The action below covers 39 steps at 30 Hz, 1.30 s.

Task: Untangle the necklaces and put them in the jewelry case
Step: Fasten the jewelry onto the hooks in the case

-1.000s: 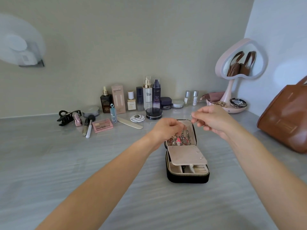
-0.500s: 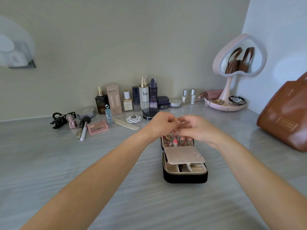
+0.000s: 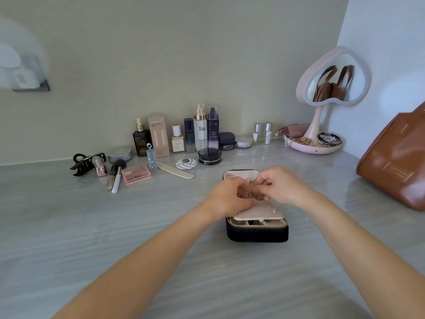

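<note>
L/R hands [image 3: 226,199] [image 3: 279,187] on necklaces [image 3: 251,192] abv case [image 3: 257,233]

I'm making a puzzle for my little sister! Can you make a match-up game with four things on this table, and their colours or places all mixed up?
Things:
1. jewelry case
2. heart mirror
3. handbag
4. hair claw clip

Clues:
A. brown, at the far right edge
B. black, at the left end of the row of cosmetics
C. open, beneath the left hand and right hand pinching the necklaces
D. pink, standing in the back right corner

Pairs: 1-C, 2-D, 3-A, 4-B
</note>
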### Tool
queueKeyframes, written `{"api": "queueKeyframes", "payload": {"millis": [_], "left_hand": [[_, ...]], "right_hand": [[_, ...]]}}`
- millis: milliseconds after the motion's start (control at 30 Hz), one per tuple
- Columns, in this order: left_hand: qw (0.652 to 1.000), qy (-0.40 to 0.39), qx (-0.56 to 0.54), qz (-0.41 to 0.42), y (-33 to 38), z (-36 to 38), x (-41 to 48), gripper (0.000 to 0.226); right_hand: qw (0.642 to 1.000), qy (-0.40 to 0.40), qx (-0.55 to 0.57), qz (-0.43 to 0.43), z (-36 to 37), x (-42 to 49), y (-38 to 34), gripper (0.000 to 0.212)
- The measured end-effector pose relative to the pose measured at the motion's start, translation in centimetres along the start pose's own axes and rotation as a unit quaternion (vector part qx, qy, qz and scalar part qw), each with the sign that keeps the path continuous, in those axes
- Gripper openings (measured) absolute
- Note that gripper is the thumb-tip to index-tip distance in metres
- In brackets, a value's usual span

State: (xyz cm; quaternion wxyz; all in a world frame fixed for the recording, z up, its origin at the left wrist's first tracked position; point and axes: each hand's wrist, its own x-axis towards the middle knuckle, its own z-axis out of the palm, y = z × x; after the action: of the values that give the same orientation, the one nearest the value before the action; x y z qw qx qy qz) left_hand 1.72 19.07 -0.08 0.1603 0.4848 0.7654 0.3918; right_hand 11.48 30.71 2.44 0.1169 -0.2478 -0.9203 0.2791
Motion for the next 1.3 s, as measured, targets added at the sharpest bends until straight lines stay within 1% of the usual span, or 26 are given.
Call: {"api": "queueKeyframes", "payload": {"millis": [67, 133, 200, 267, 300, 333, 400, 433, 467, 500, 533, 567, 600, 633, 667, 800, 900, 1000, 1067, 1133, 1200, 1300], "left_hand": [[1.000, 0.013, 0.017, 0.006, -0.1, 0.1, -0.3, 0.035], [1.000, 0.017, 0.009, 0.008, -0.3, 0.1, -0.4, 0.040], [1.000, 0.012, 0.002, 0.014, -0.4, 0.1, -0.7, 0.044], [0.999, 0.017, 0.023, 0.020, -0.4, 0.2, -1.0, 0.051], [0.998, 0.041, 0.038, 0.026, -0.3, 0.2, -1.1, 0.055], [0.995, 0.086, 0.044, 0.036, -0.3, 0.1, -1.2, 0.060], [0.980, 0.194, 0.019, 0.040, -0.3, -0.5, -0.8, 0.064], [0.976, 0.216, -0.013, 0.015, -0.5, -0.8, -0.2, 0.065], [0.976, 0.205, -0.061, -0.031, -0.6, -1.2, 0.6, 0.064], [0.973, 0.172, -0.124, -0.090, -0.7, -1.3, 1.5, 0.063], [0.960, 0.134, -0.195, -0.150, -0.7, -1.4, 2.1, 0.062], [0.938, 0.106, -0.264, -0.198, -0.9, -1.2, 2.6, 0.062], [0.917, 0.092, -0.317, -0.225, -1.1, -1.1, 2.9, 0.062], [0.903, 0.084, -0.352, -0.232, -1.2, -0.9, 2.9, 0.062], [0.898, 0.080, -0.370, -0.225, -1.1, -0.8, 2.7, 0.060], [0.903, 0.056, -0.395, -0.161, -1.5, -0.8, 2.8, 0.050], [0.915, 0.042, -0.381, -0.124, -1.5, -0.8, 2.8, 0.045], [0.941, 0.048, -0.316, -0.110, -1.4, -0.8, 2.8, 0.065], [0.951, 0.052, -0.288, -0.100, -1.6, -0.6, 2.9, 0.068], [0.955, 0.066, -0.274, -0.097, -1.5, -0.5, 3.0, 0.059], [0.957, 0.095, -0.256, -0.101, -1.6, -0.3, 3.2, 0.046], [0.953, 0.122, -0.255, -0.110, -1.5, 0.0, 3.3, 0.036]], "right_hand": [[1.000, 0.003, -0.002, -0.003, -0.3, 0.0, 0.0, 0.021], [1.000, 0.011, -0.007, -0.009, -0.5, 0.0, 0.1, 0.023], [0.999, 0.022, -0.022, -0.021, -0.6, 0.0, -0.1, 0.020], [0.998, 0.032, -0.029, -0.034, -0.6, 0.1, -0.3, 0.016], [0.998, 0.035, -0.027, -0.037, -0.5, 0.1, -0.4, 0.015], [0.998, 0.036, -0.025, -0.038, -0.5, 0.0, -0.5, 0.014], [0.998, 0.036, -0.028, -0.040, -0.4, 0.0, -0.6, 0.012], [0.998, 0.036, -0.029, -0.040, -0.4, -0.1, -0.6, 0.014], [0.998, 0.036, -0.025, -0.040, -0.4, -0.1, -0.6, 0.017], [0.998, 0.035, -0.019, -0.041, -0.5, -0.1, -0.7, 0.020], [0.998, 0.033, -0.014, -0.042, -0.6, -0.2, -0.7, 0.021], [0.998, 0.033, -0.013, -0.042, -0.6, -0.2, -0.8, 0.023], [0.998, 0.034, -0.014, -0.042, -0.6, -0.3, -0.9, 0.023], [0.998, 0.037, -0.015, -0.041, -0.6, -0.3, -0.9, 0.023], [0.998, 0.039, -0.015, -0.040, -0.6, -0.3, -0.9, 0.022], [0.996, 0.070, -0.016, -0.048, -0.7, 0.2, -1.2, 0.013], [0.992, 0.098, -0.038, -0.065, -0.9, 0.6, -2.0, 0.009], [0.988, 0.120, -0.063, -0.077, -1.1, 0.8, -2.9, 0.009], [0.985, 0.120, -0.096, -0.078, -1.1, 0.9, -3.5, 0.012], [0.981, 0.120, -0.133, -0.074, -0.9, 1.1, -3.9, 0.013], [0.977, 0.120, -0.162, -0.073, -0.8, 1.3, -3.9, 0.014], [0.968, 0.131, -0.200, -0.080, -0.8, 1.4, -3.8, 0.016]]}}
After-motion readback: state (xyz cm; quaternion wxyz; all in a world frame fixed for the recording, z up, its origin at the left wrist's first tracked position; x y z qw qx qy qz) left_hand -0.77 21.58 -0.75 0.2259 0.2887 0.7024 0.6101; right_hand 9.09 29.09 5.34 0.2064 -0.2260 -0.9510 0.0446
